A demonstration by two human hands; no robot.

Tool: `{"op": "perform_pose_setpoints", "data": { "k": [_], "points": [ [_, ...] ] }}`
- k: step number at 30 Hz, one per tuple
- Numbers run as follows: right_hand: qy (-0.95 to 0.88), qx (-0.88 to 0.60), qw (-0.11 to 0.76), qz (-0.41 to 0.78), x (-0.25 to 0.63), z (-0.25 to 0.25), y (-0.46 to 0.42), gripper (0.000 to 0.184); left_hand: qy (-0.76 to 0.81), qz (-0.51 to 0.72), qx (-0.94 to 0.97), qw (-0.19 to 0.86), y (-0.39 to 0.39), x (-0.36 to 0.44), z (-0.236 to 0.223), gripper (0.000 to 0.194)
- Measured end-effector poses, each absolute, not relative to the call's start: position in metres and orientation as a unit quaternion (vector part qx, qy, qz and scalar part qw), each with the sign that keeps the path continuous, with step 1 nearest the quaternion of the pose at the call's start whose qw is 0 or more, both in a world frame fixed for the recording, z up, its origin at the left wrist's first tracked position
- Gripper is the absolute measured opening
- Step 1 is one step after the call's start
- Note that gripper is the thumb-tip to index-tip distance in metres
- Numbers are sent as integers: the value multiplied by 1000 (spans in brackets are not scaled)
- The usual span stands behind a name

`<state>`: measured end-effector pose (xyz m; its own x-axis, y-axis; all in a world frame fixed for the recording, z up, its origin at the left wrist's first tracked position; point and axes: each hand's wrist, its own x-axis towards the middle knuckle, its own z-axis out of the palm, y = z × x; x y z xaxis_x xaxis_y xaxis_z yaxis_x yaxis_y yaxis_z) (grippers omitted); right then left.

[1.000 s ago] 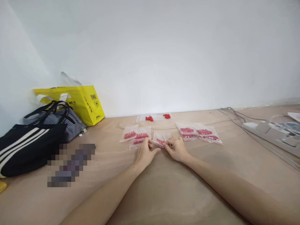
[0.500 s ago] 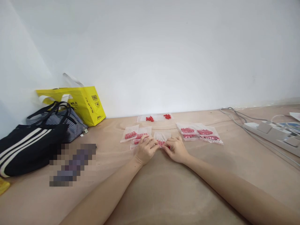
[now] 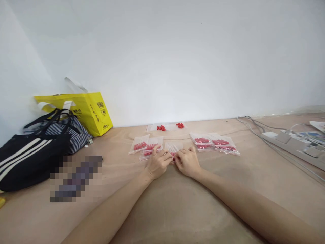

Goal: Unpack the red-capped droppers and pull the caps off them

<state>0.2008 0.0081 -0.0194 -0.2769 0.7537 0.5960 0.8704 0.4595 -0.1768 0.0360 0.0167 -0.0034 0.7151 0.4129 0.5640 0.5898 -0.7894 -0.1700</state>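
Observation:
Between my two hands lies a small clear zip bag [image 3: 173, 147] with red pieces in it, its near edge pinched by my fingers. My left hand [image 3: 158, 164] closes on the bag's left side, and my right hand [image 3: 187, 161] closes on its right side; the fingers hide much of the red contents. Just left of my left hand, filled bags of short red pieces [image 3: 139, 145] lie flat, partly overlapping. To the right of my right hand rest several more filled bags [image 3: 220, 142], also overlapping.
Loose red pieces [image 3: 160, 128] lie on clear plastic by the wall, with a second small pile [image 3: 180, 125] beside them. At left stand a yellow bag [image 3: 103, 118] and a black bag [image 3: 33, 162], near a blurred-out object [image 3: 78, 179]. A power strip [image 3: 291, 144] with cables sits right.
My right hand's fingers have drawn slightly closer to my left hand along the bag's near edge. The whole view has shifted a little; the other bags lie as before.

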Motion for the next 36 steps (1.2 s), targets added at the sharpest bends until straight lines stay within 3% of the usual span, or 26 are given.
{"op": "perform_pose_setpoints", "data": {
  "k": [7,15,20,23,29,36],
  "points": [
    [-740,-552,381,-47,206,-16,4,21,-274,-250,-923,107,17,32,-3,22],
    [-787,-459,413,-1,230,-16,10,18,-245,-268,-925,-106,12,7,-1,20],
    [-778,-512,360,64,233,-22,14,22,-254,-279,-911,-164,-3,5,2,19],
    [-810,-460,349,100,229,-22,12,19,-194,-267,-923,-197,-20,15,3,23],
    [-857,-340,321,217,233,-21,21,41,-228,-363,-894,-129,-19,29,4,27],
    [-809,-360,386,258,243,-6,13,12,-288,-163,-937,-116,11,21,6,39]
  ]
}}
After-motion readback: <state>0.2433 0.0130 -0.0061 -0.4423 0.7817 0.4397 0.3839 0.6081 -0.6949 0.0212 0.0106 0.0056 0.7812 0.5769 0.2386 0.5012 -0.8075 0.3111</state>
